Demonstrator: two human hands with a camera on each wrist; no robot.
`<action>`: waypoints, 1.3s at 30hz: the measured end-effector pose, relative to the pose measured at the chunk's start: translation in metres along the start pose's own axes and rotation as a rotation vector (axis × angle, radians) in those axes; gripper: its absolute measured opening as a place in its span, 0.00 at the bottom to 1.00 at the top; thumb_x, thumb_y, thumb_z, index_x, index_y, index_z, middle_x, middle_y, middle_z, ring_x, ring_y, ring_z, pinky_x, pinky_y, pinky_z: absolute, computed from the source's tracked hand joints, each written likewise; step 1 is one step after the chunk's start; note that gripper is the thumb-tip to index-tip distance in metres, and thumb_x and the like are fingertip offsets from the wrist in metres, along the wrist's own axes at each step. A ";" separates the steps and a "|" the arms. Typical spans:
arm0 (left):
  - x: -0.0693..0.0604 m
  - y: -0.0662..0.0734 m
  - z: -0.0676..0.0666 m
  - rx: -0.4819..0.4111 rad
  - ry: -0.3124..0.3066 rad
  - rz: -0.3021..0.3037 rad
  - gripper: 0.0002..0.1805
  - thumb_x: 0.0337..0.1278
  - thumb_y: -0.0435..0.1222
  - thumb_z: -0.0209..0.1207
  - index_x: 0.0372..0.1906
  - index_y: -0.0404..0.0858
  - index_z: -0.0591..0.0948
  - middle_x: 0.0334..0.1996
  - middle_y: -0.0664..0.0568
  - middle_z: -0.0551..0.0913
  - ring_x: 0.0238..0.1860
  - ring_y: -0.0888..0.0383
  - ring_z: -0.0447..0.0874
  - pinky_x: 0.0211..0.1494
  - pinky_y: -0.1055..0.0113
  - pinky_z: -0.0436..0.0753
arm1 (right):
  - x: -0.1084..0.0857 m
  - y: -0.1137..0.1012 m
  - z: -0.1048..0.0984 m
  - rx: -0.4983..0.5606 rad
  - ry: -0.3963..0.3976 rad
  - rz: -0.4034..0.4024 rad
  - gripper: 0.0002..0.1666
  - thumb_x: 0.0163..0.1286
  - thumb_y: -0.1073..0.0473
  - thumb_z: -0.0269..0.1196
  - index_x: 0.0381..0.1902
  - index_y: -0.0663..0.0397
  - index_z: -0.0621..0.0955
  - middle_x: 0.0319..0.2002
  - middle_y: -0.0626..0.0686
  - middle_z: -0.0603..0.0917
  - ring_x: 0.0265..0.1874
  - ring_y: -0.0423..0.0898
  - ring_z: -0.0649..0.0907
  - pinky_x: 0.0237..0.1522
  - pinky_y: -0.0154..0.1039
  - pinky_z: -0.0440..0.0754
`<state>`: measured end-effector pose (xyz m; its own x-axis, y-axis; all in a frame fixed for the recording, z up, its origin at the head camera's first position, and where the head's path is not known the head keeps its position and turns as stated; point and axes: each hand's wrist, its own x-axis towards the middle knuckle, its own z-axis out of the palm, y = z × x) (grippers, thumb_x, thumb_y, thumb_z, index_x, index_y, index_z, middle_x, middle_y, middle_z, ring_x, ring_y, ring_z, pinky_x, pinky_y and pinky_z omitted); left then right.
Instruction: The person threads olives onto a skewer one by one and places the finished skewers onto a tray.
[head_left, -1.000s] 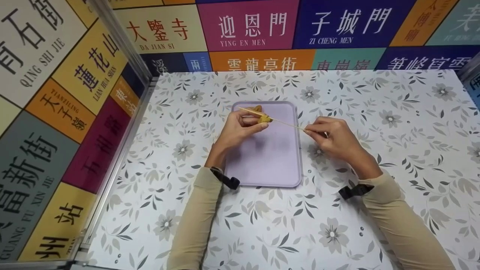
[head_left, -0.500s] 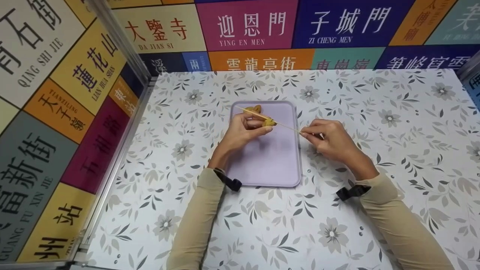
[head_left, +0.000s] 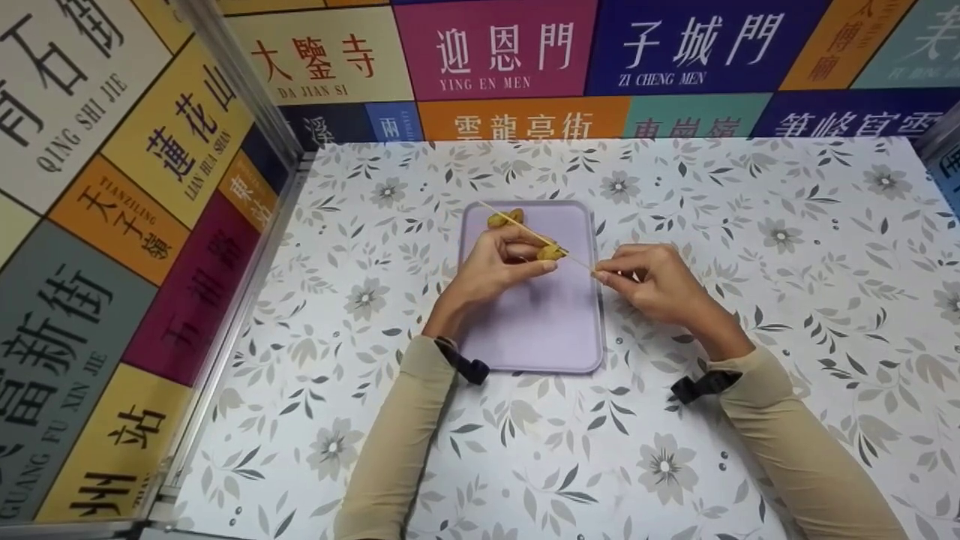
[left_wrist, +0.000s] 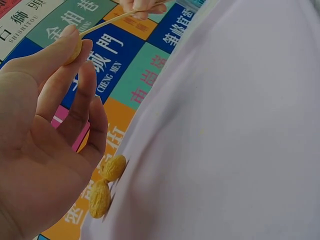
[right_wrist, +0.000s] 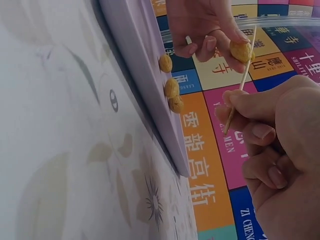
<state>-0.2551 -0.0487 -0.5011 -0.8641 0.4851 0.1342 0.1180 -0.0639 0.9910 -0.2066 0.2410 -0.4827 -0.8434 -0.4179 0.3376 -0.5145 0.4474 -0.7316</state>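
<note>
Between its thumb and fingers, my left hand (head_left: 487,268) pinches a small yellow wrinkled fruit (head_left: 551,253) above the lilac tray (head_left: 544,322). My right hand (head_left: 654,283) pinches a thin wooden skewer (right_wrist: 243,82) near one end, just beyond the tray's right edge. The skewer slants across the fruit, its far tip sticking out past it in the right wrist view; whether it pierces the fruit or runs along its side, I cannot tell. More yellow fruits (head_left: 505,217) lie at the tray's far left; three show in the right wrist view.
A white table (head_left: 750,202) with a leaf and flower print bears the tray. Panels with large lettering (head_left: 495,56) stand behind the table and along its left side. Dark straps with small devices (head_left: 705,386) sit at both wrists.
My left hand has shifted right and slightly nearer with the fruit, while the right hand has drawn a little left and down. The fruits on the tray show more fully.
</note>
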 end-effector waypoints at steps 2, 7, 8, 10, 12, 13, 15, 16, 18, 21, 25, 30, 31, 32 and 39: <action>0.000 -0.001 0.002 -0.002 -0.019 -0.006 0.16 0.61 0.28 0.76 0.52 0.31 0.87 0.47 0.42 0.95 0.49 0.55 0.96 0.56 0.61 0.91 | -0.001 -0.001 -0.001 0.037 -0.013 0.030 0.08 0.73 0.63 0.73 0.48 0.55 0.94 0.31 0.47 0.91 0.22 0.41 0.77 0.24 0.29 0.72; -0.001 -0.002 0.006 0.006 -0.029 -0.026 0.16 0.60 0.28 0.76 0.51 0.33 0.87 0.47 0.43 0.95 0.48 0.55 0.96 0.55 0.61 0.91 | -0.001 -0.003 -0.001 0.100 -0.052 0.087 0.08 0.73 0.62 0.73 0.47 0.54 0.94 0.32 0.50 0.91 0.22 0.42 0.77 0.24 0.32 0.72; -0.001 -0.002 0.007 0.011 -0.031 -0.029 0.16 0.60 0.29 0.76 0.51 0.33 0.87 0.47 0.44 0.95 0.48 0.55 0.96 0.55 0.61 0.91 | -0.002 -0.003 -0.001 0.105 -0.057 0.095 0.08 0.73 0.63 0.73 0.48 0.54 0.94 0.32 0.51 0.91 0.22 0.42 0.77 0.24 0.32 0.72; -0.002 -0.002 0.008 0.022 -0.039 -0.039 0.16 0.60 0.29 0.77 0.52 0.33 0.87 0.46 0.44 0.95 0.48 0.55 0.96 0.55 0.62 0.91 | -0.002 -0.003 0.000 0.114 -0.066 0.108 0.08 0.74 0.62 0.73 0.48 0.54 0.94 0.33 0.52 0.91 0.23 0.42 0.77 0.24 0.32 0.73; -0.002 -0.001 0.009 0.031 -0.048 -0.051 0.17 0.60 0.31 0.77 0.52 0.34 0.87 0.46 0.45 0.95 0.48 0.55 0.96 0.55 0.62 0.91 | -0.001 -0.003 0.000 0.112 -0.069 0.114 0.09 0.74 0.62 0.73 0.49 0.55 0.94 0.33 0.52 0.91 0.23 0.42 0.78 0.24 0.31 0.73; -0.002 -0.001 0.010 0.036 -0.053 -0.056 0.17 0.60 0.31 0.78 0.52 0.35 0.87 0.46 0.45 0.95 0.48 0.55 0.96 0.56 0.62 0.90 | -0.001 -0.002 0.000 0.115 -0.071 0.117 0.09 0.74 0.61 0.73 0.49 0.55 0.94 0.33 0.52 0.92 0.23 0.42 0.79 0.24 0.30 0.74; -0.002 -0.001 0.011 0.043 -0.060 -0.059 0.17 0.60 0.32 0.78 0.52 0.35 0.88 0.46 0.46 0.95 0.48 0.54 0.96 0.56 0.62 0.90 | -0.001 -0.002 0.001 0.114 -0.071 0.119 0.09 0.75 0.60 0.73 0.49 0.55 0.94 0.34 0.52 0.92 0.24 0.42 0.79 0.24 0.30 0.75; -0.002 -0.001 0.011 0.048 -0.061 -0.059 0.17 0.60 0.33 0.78 0.52 0.36 0.88 0.46 0.46 0.95 0.48 0.54 0.96 0.56 0.63 0.90 | -0.001 -0.001 0.001 0.112 -0.070 0.121 0.09 0.75 0.60 0.73 0.49 0.55 0.94 0.34 0.53 0.92 0.24 0.41 0.79 0.25 0.30 0.75; -0.002 -0.002 0.013 0.064 -0.064 -0.053 0.17 0.60 0.34 0.79 0.52 0.37 0.89 0.45 0.47 0.96 0.49 0.53 0.96 0.55 0.64 0.89 | -0.001 0.000 0.002 0.108 -0.069 0.126 0.09 0.75 0.60 0.73 0.49 0.55 0.94 0.34 0.54 0.92 0.24 0.42 0.80 0.25 0.30 0.75; -0.002 -0.003 0.015 0.067 -0.073 -0.050 0.16 0.60 0.35 0.79 0.51 0.37 0.89 0.45 0.47 0.96 0.48 0.52 0.96 0.54 0.65 0.89 | -0.001 0.000 0.003 0.111 -0.070 0.139 0.10 0.75 0.59 0.73 0.49 0.55 0.94 0.33 0.54 0.92 0.24 0.42 0.80 0.25 0.30 0.76; -0.002 -0.006 0.018 0.058 -0.081 -0.052 0.16 0.60 0.35 0.79 0.51 0.37 0.89 0.44 0.47 0.96 0.48 0.52 0.96 0.52 0.66 0.89 | 0.000 -0.002 0.005 0.114 -0.071 0.151 0.09 0.74 0.59 0.73 0.49 0.53 0.94 0.32 0.55 0.91 0.24 0.42 0.80 0.26 0.31 0.77; -0.002 -0.008 0.021 0.070 -0.099 -0.033 0.14 0.60 0.33 0.78 0.49 0.36 0.89 0.44 0.46 0.96 0.48 0.50 0.96 0.52 0.66 0.89 | 0.000 -0.001 0.008 0.113 -0.066 0.160 0.07 0.74 0.59 0.73 0.47 0.49 0.95 0.31 0.53 0.90 0.24 0.42 0.79 0.25 0.31 0.75; -0.001 -0.009 0.021 0.072 -0.105 -0.028 0.14 0.61 0.33 0.78 0.49 0.36 0.89 0.44 0.46 0.96 0.48 0.50 0.96 0.52 0.66 0.90 | -0.001 -0.001 0.008 0.114 -0.064 0.161 0.07 0.74 0.59 0.73 0.47 0.49 0.95 0.31 0.52 0.90 0.23 0.42 0.79 0.25 0.31 0.75; -0.001 -0.010 0.021 0.073 -0.110 -0.022 0.13 0.61 0.33 0.78 0.49 0.36 0.89 0.44 0.46 0.96 0.48 0.51 0.96 0.52 0.66 0.90 | -0.001 0.000 0.009 0.114 -0.063 0.162 0.07 0.74 0.59 0.73 0.47 0.48 0.95 0.31 0.51 0.90 0.23 0.42 0.79 0.24 0.31 0.75; 0.000 -0.013 0.022 0.069 -0.152 0.008 0.14 0.61 0.31 0.77 0.50 0.33 0.89 0.43 0.44 0.95 0.47 0.53 0.96 0.51 0.65 0.90 | -0.001 0.000 0.011 0.108 -0.054 0.151 0.06 0.73 0.59 0.74 0.45 0.45 0.95 0.30 0.49 0.90 0.23 0.41 0.78 0.25 0.30 0.73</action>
<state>-0.2457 -0.0291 -0.5137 -0.7797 0.6115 0.1350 0.1623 -0.0110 0.9867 -0.2044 0.2327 -0.4898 -0.8988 -0.3954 0.1892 -0.3606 0.4218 -0.8319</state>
